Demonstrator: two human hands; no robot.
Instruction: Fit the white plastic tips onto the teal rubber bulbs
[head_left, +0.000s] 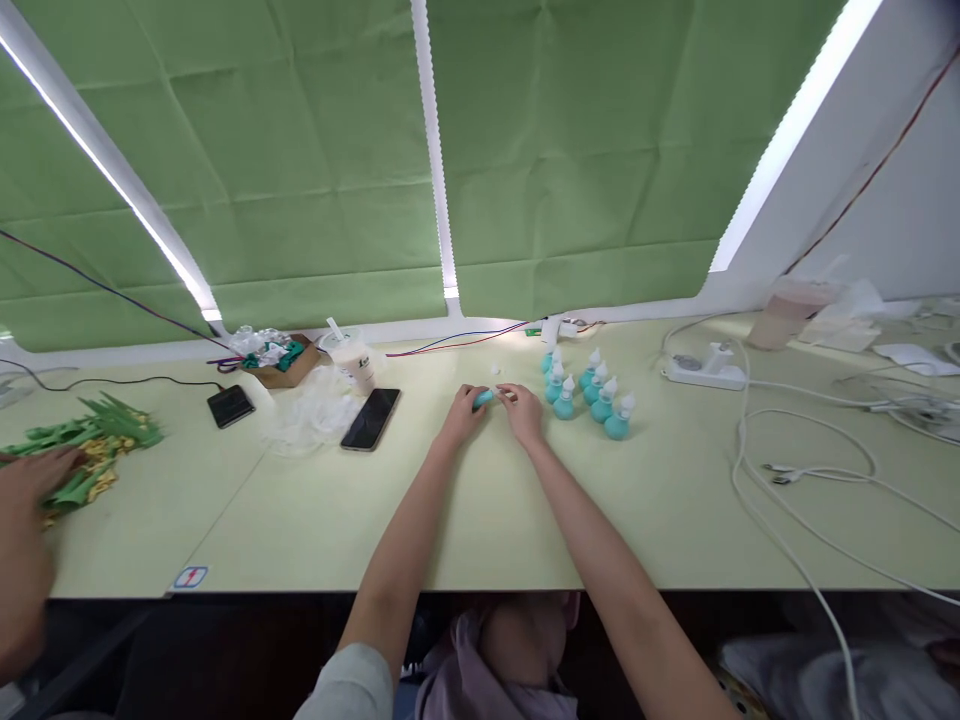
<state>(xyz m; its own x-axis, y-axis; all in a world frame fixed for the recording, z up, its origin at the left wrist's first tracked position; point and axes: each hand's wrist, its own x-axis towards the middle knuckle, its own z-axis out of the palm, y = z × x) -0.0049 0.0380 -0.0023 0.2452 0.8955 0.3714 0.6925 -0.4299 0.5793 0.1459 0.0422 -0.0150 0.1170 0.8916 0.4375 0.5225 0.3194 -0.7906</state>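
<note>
My left hand (463, 414) is closed around a small teal squeeze bottle (483, 398) held on its side just above the table. The fingers of my right hand (523, 410) pinch at its white tip end, and they partly cover that tip. Right of my hands, several similar teal bottles with white pointed tips (564, 398) stand upright in two loose rows. A tiny white piece (495, 369) lies on the table just beyond my fingers.
Left of me are a black phone (371, 419), a plastic bag (311, 412), a drink cup (351, 362) and a cardboard box (289, 368). Another person's hand (34, 478) touches green and yellow pieces (105, 440). At right lie a power strip (705, 372) and white cables (817, 415).
</note>
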